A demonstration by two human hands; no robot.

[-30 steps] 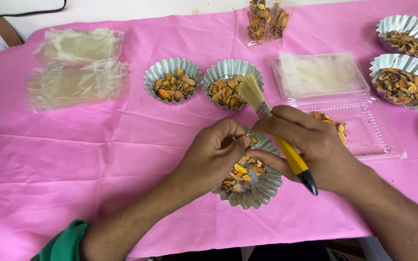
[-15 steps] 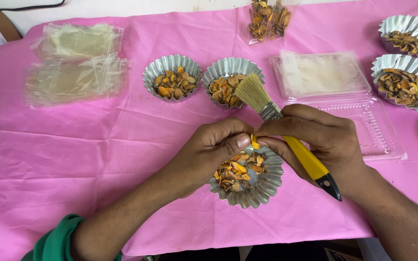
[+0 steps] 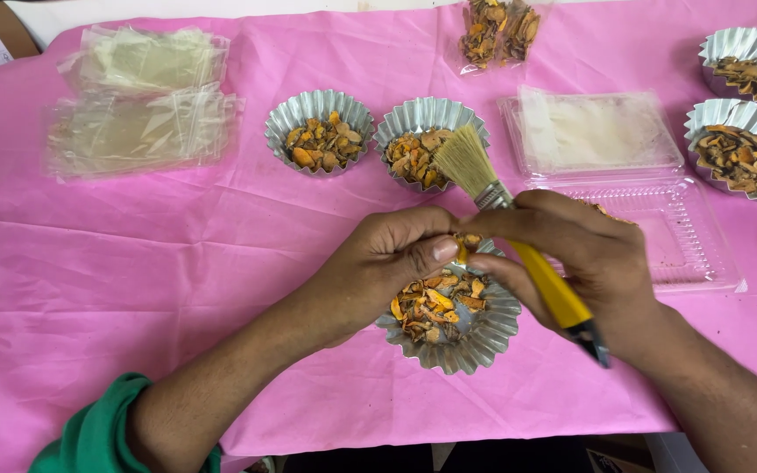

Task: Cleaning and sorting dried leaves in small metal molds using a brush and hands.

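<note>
A fluted foil cup [image 3: 475, 337] with orange-brown dried pieces sits on the pink cloth [image 3: 133, 263] near the front edge. My left hand [image 3: 387, 263] hovers over its left rim, thumb and fingers pinching a small orange piece [image 3: 464, 247] above it. My right hand [image 3: 580, 258] is shut on a paintbrush [image 3: 519, 236] with a yellow handle and pale bristles pointing up and away. Its fingertips meet my left thumb over the cup.
Two filled foil cups [image 3: 320, 131] [image 3: 427, 144] stand behind, two more [image 3: 742, 149] [image 3: 751, 66] at the far right. An open clear plastic clamshell box [image 3: 659, 236] lies right of my hands. Clear bags [image 3: 142, 105] lie far left; a bag of dried pieces [image 3: 497, 31] at top.
The brush has tilted so its handle points lower right. Both hands drew together above the front cup, and my left fingers now pinch a piece.
</note>
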